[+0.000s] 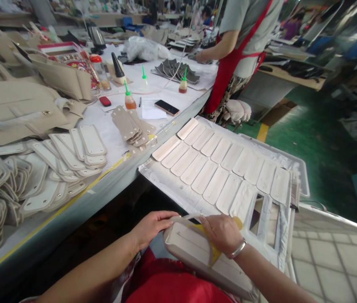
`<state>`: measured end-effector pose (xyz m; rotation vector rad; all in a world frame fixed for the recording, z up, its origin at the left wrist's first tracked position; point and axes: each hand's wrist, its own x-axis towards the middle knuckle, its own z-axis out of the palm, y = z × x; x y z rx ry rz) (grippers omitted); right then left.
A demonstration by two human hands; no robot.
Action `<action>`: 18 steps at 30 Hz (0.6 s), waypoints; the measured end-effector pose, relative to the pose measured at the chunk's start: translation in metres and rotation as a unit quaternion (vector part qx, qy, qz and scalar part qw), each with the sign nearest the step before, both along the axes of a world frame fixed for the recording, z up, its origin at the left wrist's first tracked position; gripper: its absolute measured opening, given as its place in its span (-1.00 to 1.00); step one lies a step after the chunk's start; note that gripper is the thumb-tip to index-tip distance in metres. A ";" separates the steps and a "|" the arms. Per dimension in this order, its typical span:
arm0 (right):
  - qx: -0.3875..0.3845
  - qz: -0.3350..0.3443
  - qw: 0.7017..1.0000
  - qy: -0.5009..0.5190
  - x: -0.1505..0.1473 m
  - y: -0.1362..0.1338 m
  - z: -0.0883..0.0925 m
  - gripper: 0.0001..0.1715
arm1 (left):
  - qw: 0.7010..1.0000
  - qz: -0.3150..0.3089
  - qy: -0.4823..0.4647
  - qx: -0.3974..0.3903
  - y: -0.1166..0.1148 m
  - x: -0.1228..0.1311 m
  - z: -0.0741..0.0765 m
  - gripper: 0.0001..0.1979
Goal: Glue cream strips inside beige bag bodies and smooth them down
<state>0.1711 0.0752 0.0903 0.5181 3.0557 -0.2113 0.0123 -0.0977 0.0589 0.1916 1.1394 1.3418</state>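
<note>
On my lap lies a long white board (194, 252) with a beige leather strip on it. My left hand (151, 227) grips the board's near-left end, fingers curled over its edge. My right hand (224, 231) presses down on the strip with fingers closed around a yellow scraper (213, 251) that shows under the palm. Just beyond my hands a white tray (172, 181) carries two rows of several beige strips (219, 168) laid side by side.
The long worktable (109, 185) on the left holds piles of white and beige cut pieces (67, 155), glue bottles (129, 100), a phone (167, 107) and beige bags (20, 105). A person in a red apron (244, 46) works at its far end. Green floor lies to the right.
</note>
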 end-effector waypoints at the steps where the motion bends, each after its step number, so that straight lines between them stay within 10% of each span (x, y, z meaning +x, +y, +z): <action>1: -0.002 0.002 1.000 0.003 0.000 0.000 0.000 -0.43 | 1.000 -0.001 0.009 -0.001 0.002 0.001 0.000 -0.60; 18: -0.070 -0.050 0.993 -0.082 0.010 0.002 0.027 -0.42 | 0.928 -0.052 0.358 -0.090 0.016 0.021 0.015 -0.64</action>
